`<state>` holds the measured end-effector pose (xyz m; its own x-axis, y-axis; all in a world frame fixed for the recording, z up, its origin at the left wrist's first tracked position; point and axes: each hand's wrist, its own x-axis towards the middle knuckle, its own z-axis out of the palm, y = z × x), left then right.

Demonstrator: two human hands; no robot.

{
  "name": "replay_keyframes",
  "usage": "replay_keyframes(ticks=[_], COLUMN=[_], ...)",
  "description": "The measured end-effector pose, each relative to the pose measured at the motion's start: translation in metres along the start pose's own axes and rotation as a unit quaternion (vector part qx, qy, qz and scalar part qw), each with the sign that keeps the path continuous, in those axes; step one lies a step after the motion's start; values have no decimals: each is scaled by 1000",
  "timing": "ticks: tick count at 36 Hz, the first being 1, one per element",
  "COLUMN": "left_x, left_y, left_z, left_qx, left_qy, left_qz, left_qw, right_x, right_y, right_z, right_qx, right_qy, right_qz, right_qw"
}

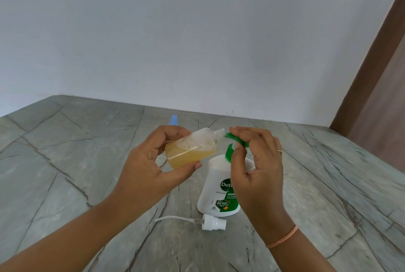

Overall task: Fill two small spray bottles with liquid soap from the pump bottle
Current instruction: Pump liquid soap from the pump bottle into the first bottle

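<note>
Half-full spray bottle [190, 151] in left hand [144, 168], right hand [256, 168] on pump [237, 140]

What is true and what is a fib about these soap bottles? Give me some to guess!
1. The left hand holds the small bottle tilted, with its mouth by the green pump head. True.
2. The small bottle is empty. False: it is partly filled with yellowish soap.
3. The white spray cap is screwed onto the small bottle. False: it lies on the table, in front of the pump bottle.
4. The right hand grips the green pump head. True.
</note>
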<state>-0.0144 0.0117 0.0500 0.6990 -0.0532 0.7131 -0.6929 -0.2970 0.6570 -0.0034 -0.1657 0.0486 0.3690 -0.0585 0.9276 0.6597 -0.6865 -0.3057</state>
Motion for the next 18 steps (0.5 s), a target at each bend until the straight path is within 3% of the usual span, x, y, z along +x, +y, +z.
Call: replay_keyframes(ticks=[18], left_x=[0], left_y=[-2], left_z=[0], left_qx=[2], left_qy=[-1], left_qz=[10], left_qw=[1000], right_x=[0], right_y=[2], right_z=[1], right_qx=[-9], right_qy=[6], right_qz=[-16], right_qw=[1000])
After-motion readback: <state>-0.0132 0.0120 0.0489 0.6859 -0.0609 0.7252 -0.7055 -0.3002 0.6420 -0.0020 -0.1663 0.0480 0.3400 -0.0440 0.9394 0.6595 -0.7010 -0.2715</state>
